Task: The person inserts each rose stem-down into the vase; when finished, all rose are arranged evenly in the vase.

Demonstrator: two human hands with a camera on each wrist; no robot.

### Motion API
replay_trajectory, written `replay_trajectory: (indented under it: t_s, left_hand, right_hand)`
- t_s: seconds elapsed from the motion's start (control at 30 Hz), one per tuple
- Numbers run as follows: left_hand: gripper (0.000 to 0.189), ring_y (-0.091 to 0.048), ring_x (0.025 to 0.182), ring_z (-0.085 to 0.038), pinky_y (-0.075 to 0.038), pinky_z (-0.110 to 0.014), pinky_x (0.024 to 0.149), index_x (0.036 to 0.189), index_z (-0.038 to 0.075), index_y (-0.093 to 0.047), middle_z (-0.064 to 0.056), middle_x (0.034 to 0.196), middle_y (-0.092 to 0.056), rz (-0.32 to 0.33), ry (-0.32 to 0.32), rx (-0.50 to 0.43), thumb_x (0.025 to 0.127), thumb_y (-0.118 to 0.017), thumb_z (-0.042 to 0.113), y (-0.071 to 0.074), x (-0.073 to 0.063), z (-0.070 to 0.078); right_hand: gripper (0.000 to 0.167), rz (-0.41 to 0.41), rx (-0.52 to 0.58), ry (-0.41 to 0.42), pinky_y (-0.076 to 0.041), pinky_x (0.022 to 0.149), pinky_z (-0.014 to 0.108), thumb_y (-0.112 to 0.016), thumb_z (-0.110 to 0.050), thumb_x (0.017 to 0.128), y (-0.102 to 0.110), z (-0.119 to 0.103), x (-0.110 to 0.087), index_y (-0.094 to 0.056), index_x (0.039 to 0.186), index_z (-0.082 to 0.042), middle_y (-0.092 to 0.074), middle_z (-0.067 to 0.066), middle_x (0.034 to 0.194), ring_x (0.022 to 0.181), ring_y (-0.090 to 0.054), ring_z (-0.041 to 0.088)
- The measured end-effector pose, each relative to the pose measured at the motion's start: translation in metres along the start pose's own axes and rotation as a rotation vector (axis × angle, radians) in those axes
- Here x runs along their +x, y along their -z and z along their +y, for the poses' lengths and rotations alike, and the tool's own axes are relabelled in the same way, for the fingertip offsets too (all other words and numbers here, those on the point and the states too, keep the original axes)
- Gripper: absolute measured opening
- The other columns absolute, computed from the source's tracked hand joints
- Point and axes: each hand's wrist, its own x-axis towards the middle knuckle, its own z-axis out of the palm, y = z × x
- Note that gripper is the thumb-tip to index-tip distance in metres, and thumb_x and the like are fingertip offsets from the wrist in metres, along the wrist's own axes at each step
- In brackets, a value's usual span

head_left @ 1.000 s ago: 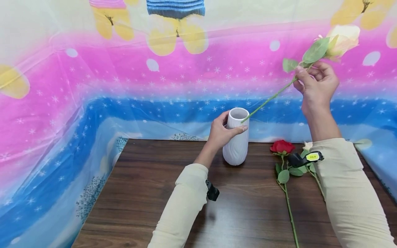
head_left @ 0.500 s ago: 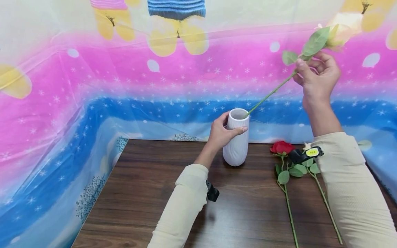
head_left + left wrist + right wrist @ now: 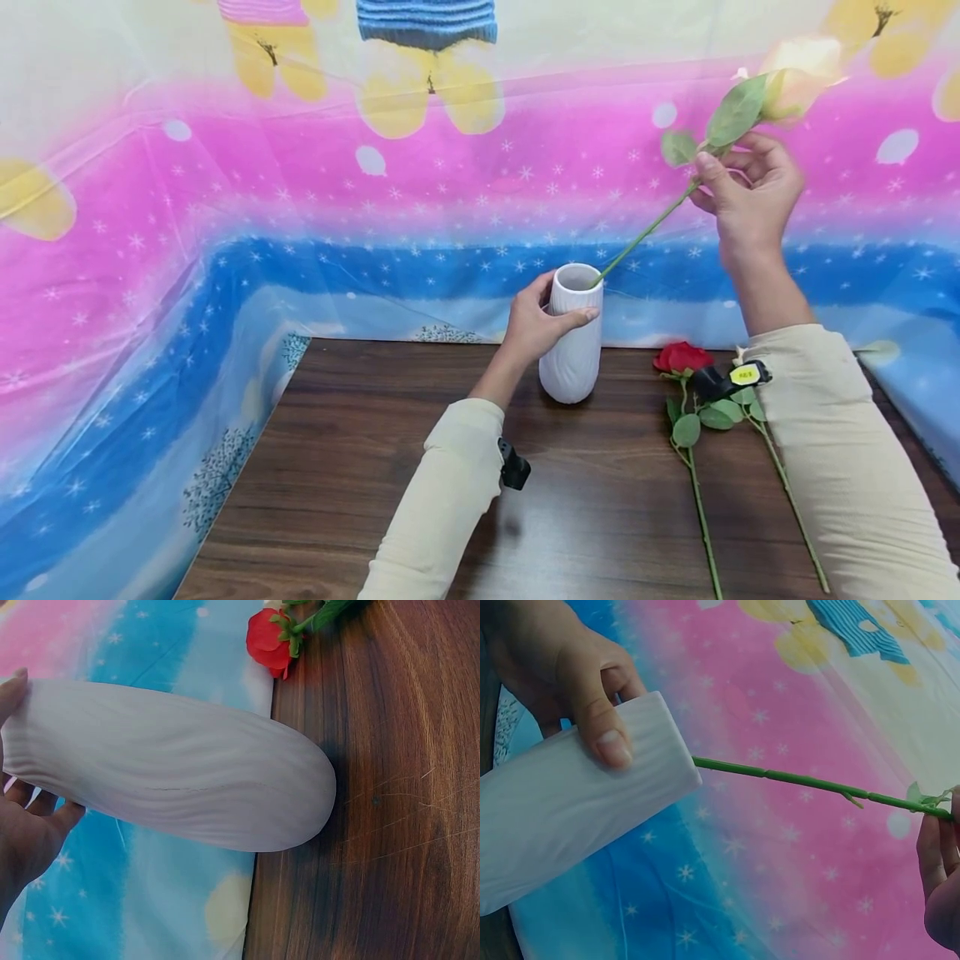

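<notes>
Near the table's back edge stands a white ribbed vase, upright, its round mouth facing up. My left hand grips it just below the rim, thumb across the front; the left wrist view shows the vase's wavy side. Up at the right, my right hand pinches a cream rose by its stem under the leaves. The green stem slants down to the left, and its lower end goes inside the vase mouth at the right side of the rim.
On the brown wooden table a red rose lies to the right of the vase. Beside it is another rose stem, its pale bloom mostly hidden by the right wrist camera. A printed cloth hangs behind the table.
The stem's lower end has passed from in front of the vase rim to inside the mouth. My right hand has shifted slightly left with the rose. The left hand and vase have stayed put.
</notes>
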Motion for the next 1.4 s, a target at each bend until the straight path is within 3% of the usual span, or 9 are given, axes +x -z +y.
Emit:
replay_trajectory:
  t_s: [0.43,0.67,1.4]
  left_hand:
    - [0.072,-0.066,0.123,-0.025,-0.057,-0.045,0.1,0.146,0.014,-0.054,-0.009,0.135,-0.066,0.005,0.005,0.006,0.082,-0.086,0.025,0.003,-0.001,0.002]
    - [0.072,-0.067,0.123,-0.026,-0.057,-0.044,0.1,0.146,0.015,-0.054,-0.009,0.134,-0.067,0.002,0.007,0.012,0.082,-0.086,0.024,0.004,-0.002,0.001]
    - [0.072,-0.067,0.122,-0.026,-0.057,-0.044,0.1,0.146,0.014,-0.055,-0.009,0.134,-0.067,0.007,0.0,0.001,0.082,-0.087,0.024,0.0,-0.002,0.002]
  right_hand:
    - [0.028,-0.07,-0.06,0.019,-0.059,0.055,0.024,-0.083,0.005,0.077,-0.005,0.013,-0.01,-0.07,0.099,-0.005,-0.071,0.004,0.076,0.061,-0.071,0.012]
    - [0.023,-0.13,-0.145,0.063,-0.059,0.06,0.021,-0.08,0.004,0.081,-0.004,0.022,-0.017,-0.073,0.099,-0.008,-0.071,0.001,0.075,0.063,-0.072,0.008]
    - [0.026,-0.277,-0.309,0.058,-0.06,0.063,0.019,-0.076,0.005,0.085,-0.004,0.041,-0.034,-0.07,0.096,-0.017,-0.071,-0.008,0.074,0.064,-0.069,0.002]
